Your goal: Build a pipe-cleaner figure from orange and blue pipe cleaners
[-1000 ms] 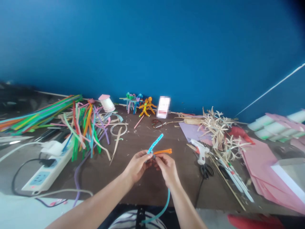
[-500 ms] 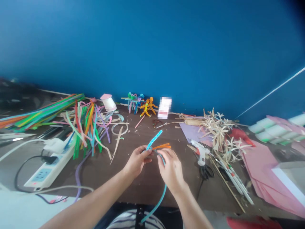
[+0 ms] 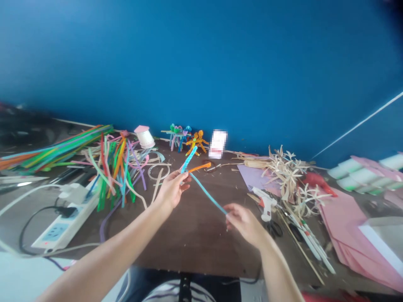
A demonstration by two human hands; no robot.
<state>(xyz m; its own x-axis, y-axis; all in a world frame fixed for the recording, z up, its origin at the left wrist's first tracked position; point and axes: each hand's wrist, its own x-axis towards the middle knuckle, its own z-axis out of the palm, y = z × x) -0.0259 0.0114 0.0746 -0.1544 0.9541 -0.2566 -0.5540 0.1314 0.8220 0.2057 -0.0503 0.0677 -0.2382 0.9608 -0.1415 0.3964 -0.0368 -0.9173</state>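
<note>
My left hand (image 3: 171,191) is raised above the dark table (image 3: 195,247), pinching a twisted piece of pipe cleaner. A fuzzy light-blue pipe cleaner (image 3: 189,159) sticks up from those fingers, and a short orange pipe cleaner (image 3: 199,167) points right. A thin teal pipe cleaner (image 3: 208,193) runs from the left fingers down to my right hand (image 3: 244,224), whose fingertips pinch its far end. The twisted join is partly hidden by my left fingers.
A bunch of coloured pipe cleaners (image 3: 116,172) and a white power strip (image 3: 64,224) lie left. Small pipe-cleaner figures (image 3: 187,138) stand at the back. A glue gun (image 3: 266,203), black-handled scissors (image 3: 273,229), dried straw flowers (image 3: 286,172) and pink paper (image 3: 346,226) lie right.
My hands have moved apart. The left rose up and leftward with the twisted piece, while the right shifted down and rightward, drawing the teal strand out straight instead of hanging below.
</note>
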